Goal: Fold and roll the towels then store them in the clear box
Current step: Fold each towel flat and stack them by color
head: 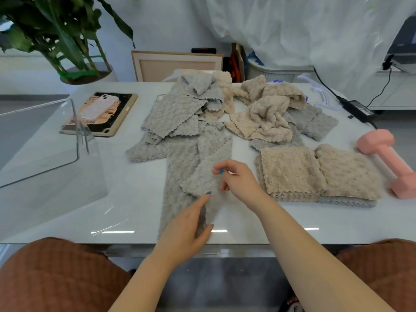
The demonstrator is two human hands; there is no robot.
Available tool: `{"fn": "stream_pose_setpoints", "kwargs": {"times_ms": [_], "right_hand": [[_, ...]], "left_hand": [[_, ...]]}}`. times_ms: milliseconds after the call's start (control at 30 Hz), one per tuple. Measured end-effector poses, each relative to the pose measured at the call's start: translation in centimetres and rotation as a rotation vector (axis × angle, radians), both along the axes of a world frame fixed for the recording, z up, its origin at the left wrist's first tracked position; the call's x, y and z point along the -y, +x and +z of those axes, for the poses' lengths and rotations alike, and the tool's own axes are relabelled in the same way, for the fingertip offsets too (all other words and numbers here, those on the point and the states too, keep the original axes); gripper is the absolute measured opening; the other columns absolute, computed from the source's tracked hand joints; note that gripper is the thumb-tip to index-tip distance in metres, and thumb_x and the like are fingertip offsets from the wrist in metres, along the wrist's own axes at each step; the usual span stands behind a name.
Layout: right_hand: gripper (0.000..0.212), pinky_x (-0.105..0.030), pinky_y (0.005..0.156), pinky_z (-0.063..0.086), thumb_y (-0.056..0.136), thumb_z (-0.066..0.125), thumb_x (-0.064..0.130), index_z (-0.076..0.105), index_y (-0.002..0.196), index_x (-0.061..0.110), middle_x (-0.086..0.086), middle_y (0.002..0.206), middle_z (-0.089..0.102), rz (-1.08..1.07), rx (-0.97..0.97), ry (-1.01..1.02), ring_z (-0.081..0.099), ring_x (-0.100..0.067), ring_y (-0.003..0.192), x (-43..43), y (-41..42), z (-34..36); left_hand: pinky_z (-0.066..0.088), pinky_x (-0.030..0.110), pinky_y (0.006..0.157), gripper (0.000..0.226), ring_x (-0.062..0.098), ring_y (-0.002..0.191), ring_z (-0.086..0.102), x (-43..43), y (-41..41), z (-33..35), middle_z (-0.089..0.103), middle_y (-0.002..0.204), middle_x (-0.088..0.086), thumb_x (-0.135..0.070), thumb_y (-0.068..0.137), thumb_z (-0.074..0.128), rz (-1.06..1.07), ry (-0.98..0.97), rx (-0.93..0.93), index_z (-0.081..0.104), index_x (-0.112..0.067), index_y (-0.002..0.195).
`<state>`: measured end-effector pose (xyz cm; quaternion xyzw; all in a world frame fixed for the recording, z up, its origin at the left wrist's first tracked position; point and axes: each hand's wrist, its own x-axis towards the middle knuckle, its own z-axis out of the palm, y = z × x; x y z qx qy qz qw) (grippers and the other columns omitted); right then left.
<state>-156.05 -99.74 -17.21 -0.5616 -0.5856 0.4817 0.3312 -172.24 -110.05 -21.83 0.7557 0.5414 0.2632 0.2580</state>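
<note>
The folding step is in hand: at centre frame a grey towel (180, 167) lies lengthwise, the right hand (238, 180) pinching its turned-over flap and the left hand (186, 233) pinching its near edge. Next, I judge, the flap wants laying flat before rolling. The clear box (77, 140) waits at left on the glossy white table (135, 199) — a potted plant (67, 30) upper left, plastic sheeting (292, 30) upper right.

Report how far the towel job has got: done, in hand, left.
Done: a stack of folded towels lies at the right, flat, not rolled. In hand: the left hand and right hand both hold the grey towel, partly folded. Left: the loose grey pile and beige pile behind it, all rolling, and storing; no towel shows in the clear box.
</note>
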Motion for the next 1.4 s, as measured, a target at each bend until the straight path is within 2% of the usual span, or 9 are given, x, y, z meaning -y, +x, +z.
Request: {"fn": "stream_pose_setpoints", "kwargs": {"times_ms": [233,333,500,667,833,967,1167,1300,1400], "right_hand": [[0.051,-0.036,0.085,0.046,0.091,0.04,0.005,0.038,0.14,0.019,-0.006,0.143,0.041,0.563,0.73,0.129,0.052,-0.026,0.117,-1.8,-5.1,0.4],[0.043,-0.035,0.071,0.04,0.089,0.045,0.009,0.039,0.132,0.014,-0.012,0.132,0.042,0.522,0.919,0.091,0.055,-0.031,0.104,-1.7,-4.8,1.1],[0.029,-0.027,0.057,0.033,0.08,0.05,-0.001,0.043,0.063,0.022,0.002,0.076,0.047,0.388,0.821,0.107,0.051,-0.022,0.079,0.1,0.4,1.1],[0.013,-0.031,0.062,0.034,0.08,0.054,0.003,0.058,0.081,0.015,0.004,0.085,0.051,0.059,0.704,0.254,0.048,-0.023,0.086,2.6,6.4,0.3],[0.012,-0.034,0.092,0.034,0.082,0.062,0.015,0.055,0.078,0.024,0.015,0.117,0.054,0.328,0.871,0.286,0.034,-0.019,0.117,4.5,7.5,0.6],[0.028,-0.029,0.06,0.028,0.082,0.066,0.021,0.046,0.063,0.019,0.004,0.063,0.044,0.452,0.503,-0.082,0.038,-0.013,0.061,4.4,6.7,1.5],[0.03,-0.031,0.063,0.032,0.082,0.068,0.031,0.045,0.065,0.02,0.003,0.063,0.046,0.339,0.388,-0.246,0.044,-0.015,0.06,3.7,5.8,-0.3],[0.04,-0.028,0.055,0.025,0.082,0.069,0.022,0.034,0.064,0.016,0.003,0.059,0.035,0.084,0.341,-0.178,0.035,-0.013,0.055,3.0,4.5,-1.4],[0.046,-0.029,0.053,0.018,0.08,0.071,0.021,0.028,0.063,0.016,0.002,0.059,0.028,0.037,0.386,-0.199,0.029,-0.014,0.053,2.7,4.2,-1.7]], "left_hand": [[0.044,0.027,0.084,0.039,0.01,0.095,0.055,0.9,-7.6,-1.5,0.064,0.106,-0.005,-0.024,0.085,0.033,0.211,0.158,-0.094,0.062,-0.019,0.111],[0.045,0.028,0.085,0.041,0.014,0.096,0.057,-0.4,-8.5,-1.4,0.064,0.109,-0.002,-0.008,0.082,0.038,0.172,0.18,-0.159,0.064,-0.019,0.112],[0.05,0.04,0.078,0.038,0.021,0.094,0.056,-3.3,-8.5,-1.1,0.06,0.109,-0.003,0.0,0.08,0.064,-0.017,0.118,-0.312,0.068,-0.025,0.108],[0.048,0.041,0.072,0.006,0.013,0.084,0.044,-4.5,-7.4,-0.6,0.058,0.091,-0.008,-0.025,0.082,0.067,-0.029,0.136,-0.326,0.069,-0.024,0.087],[0.035,0.013,0.088,0.008,0.006,0.101,0.052,-2.1,-8.1,0.9,0.061,0.101,-0.012,-0.03,0.084,0.058,0.124,-0.105,0.064,0.059,-0.023,0.085],[0.042,0.02,0.077,0.018,0.01,0.085,0.062,-0.3,-10.1,2.3,0.067,0.085,0.002,-0.038,0.069,0.058,0.132,-0.341,0.359,0.061,-0.023,0.079],[0.037,0.027,0.071,0.011,0.018,0.079,0.054,-1.0,-11.1,1.5,0.06,0.083,0.001,-0.029,0.095,0.049,0.356,-0.39,0.343,0.059,-0.032,0.099],[0.042,0.023,0.074,0.049,0.009,0.093,0.058,-1.5,-10.3,1.9,0.061,0.099,-0.007,-0.07,0.08,0.05,0.39,-0.433,0.281,0.054,-0.032,0.11],[0.044,0.015,0.07,0.038,0.001,0.089,0.06,-1.5,-10.0,1.7,0.062,0.098,-0.015,-0.044,0.078,0.072,0.362,-0.453,0.182,0.054,-0.03,0.109]]}}
